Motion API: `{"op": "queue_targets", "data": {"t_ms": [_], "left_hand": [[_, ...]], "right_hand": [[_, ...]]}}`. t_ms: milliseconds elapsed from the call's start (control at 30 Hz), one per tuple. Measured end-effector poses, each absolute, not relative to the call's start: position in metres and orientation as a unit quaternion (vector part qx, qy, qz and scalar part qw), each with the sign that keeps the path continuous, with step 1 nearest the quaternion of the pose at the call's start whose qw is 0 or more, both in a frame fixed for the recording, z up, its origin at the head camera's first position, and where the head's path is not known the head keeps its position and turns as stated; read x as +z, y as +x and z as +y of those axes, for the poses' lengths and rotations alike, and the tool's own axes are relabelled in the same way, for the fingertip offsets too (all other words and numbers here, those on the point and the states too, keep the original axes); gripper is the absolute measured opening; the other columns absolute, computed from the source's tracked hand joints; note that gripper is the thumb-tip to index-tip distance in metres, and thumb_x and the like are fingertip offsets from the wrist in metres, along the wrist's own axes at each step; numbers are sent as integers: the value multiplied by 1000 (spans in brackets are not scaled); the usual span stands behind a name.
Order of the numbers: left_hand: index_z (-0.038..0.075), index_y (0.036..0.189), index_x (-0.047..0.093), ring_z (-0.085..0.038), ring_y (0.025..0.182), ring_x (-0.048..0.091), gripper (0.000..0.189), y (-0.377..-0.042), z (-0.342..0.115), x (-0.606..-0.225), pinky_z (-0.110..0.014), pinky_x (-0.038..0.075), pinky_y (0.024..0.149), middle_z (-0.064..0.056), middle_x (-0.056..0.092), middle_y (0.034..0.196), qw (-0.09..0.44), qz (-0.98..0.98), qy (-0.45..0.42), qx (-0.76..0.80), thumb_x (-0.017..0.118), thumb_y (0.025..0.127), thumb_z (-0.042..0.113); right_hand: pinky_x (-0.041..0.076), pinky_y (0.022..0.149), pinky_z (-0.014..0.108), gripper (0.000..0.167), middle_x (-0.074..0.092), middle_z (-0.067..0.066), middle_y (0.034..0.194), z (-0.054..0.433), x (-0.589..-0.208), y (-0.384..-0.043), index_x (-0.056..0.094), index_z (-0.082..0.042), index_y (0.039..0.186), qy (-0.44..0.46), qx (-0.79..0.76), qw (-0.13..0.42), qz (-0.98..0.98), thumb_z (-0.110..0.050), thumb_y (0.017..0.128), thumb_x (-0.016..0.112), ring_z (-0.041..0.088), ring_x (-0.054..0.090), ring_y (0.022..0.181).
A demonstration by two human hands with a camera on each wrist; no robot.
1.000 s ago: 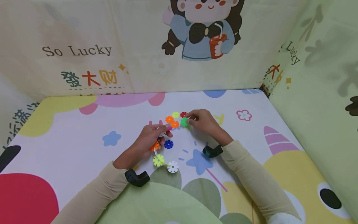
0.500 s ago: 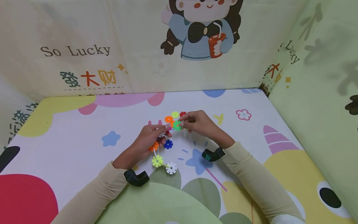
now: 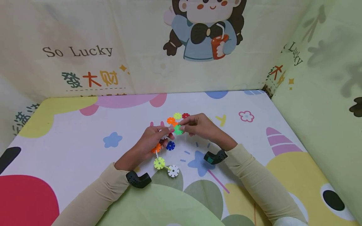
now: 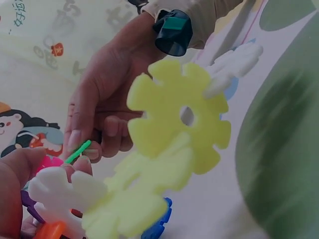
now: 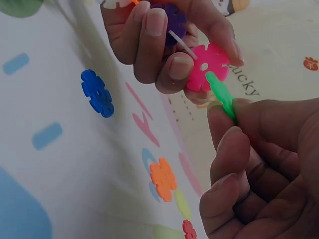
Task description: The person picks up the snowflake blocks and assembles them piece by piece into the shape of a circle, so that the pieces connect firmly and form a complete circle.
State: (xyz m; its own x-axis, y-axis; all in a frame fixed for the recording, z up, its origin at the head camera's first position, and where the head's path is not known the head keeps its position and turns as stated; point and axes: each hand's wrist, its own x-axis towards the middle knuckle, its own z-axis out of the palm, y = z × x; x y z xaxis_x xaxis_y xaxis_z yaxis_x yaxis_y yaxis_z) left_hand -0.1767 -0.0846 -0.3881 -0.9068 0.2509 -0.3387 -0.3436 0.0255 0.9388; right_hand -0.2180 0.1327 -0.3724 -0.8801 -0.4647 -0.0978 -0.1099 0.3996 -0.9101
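My left hand (image 3: 152,139) grips a chain of slotted plastic snowflake discs. Its pink disc (image 5: 209,67) is pinched between thumb and fingers, with a purple disc (image 5: 175,26) and a white one (image 4: 60,199) behind it. Down from the hand hang an orange disc (image 3: 156,148), a yellow disc (image 3: 159,163) and a white end disc (image 3: 173,171). Between thumb and forefinger, my right hand (image 3: 203,127) pinches a green disc (image 5: 222,94) edge-on against the pink one's rim. Whether their slots have engaged, I cannot tell.
Loose discs lie on the patterned table (image 3: 85,150): a blue one (image 3: 170,145) below the hands, and orange (image 3: 171,120), yellow (image 3: 177,115) and red (image 3: 185,115) ones beyond them. A printed cloth wall (image 3: 135,56) rises behind the table.
The right hand has brought the green disc leftward from beside the loose discs to the pink disc in the left hand. The left hand has barely moved; the chain's lower end swung slightly.
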Motion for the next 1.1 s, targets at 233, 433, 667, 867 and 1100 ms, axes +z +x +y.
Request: {"op": "queue_targets", "data": {"t_ms": [233, 433, 667, 867, 1100], "left_hand": [[-7, 109, 65, -14, 57, 48, 40, -177, -84, -389, -21, 43, 53, -8, 64, 84, 212, 680, -25, 702, 64, 96, 31], [-3, 110, 64, -14, 57, 49, 38, -176, -83, -389, -21, 43, 54, -7, 65, 83, 204, 685, -20, 699, 64, 95, 31], [-5, 109, 65, -14, 57, 49, 38, -173, -82, -389, -21, 43, 55, -8, 65, 82, 193, 702, -14, 685, 64, 96, 31], [-9, 102, 64, -14, 56, 49, 40, -172, -82, -389, -21, 42, 54, -12, 62, 77, 190, 703, 6, 686, 65, 95, 30], [-9, 94, 66, -15, 54, 49, 37, -171, -81, -390, -21, 42, 51, -9, 59, 69, 177, 716, 13, 675, 66, 94, 28]], "right_hand": [[51, 65, 36, 17, 70, 8, 87, 129, -372, -216, 73, -2, 106, -182, -525, 164, 815, -9, 92, 67, 23, 56, 66], [53, 69, 37, 15, 70, 6, 89, 127, -372, -214, 72, -1, 105, -178, -526, 161, 816, -7, 92, 67, 23, 58, 69], [55, 70, 35, 14, 71, 6, 91, 126, -372, -213, 72, 0, 103, -179, -530, 162, 813, -6, 91, 68, 24, 61, 71], [56, 70, 35, 13, 71, 7, 92, 126, -372, -212, 72, 1, 102, -188, -532, 160, 810, -3, 91, 66, 24, 62, 71], [55, 67, 36, 11, 70, 7, 90, 125, -372, -210, 71, 3, 99, -201, -540, 154, 803, 0, 91, 65, 21, 59, 67]]}}
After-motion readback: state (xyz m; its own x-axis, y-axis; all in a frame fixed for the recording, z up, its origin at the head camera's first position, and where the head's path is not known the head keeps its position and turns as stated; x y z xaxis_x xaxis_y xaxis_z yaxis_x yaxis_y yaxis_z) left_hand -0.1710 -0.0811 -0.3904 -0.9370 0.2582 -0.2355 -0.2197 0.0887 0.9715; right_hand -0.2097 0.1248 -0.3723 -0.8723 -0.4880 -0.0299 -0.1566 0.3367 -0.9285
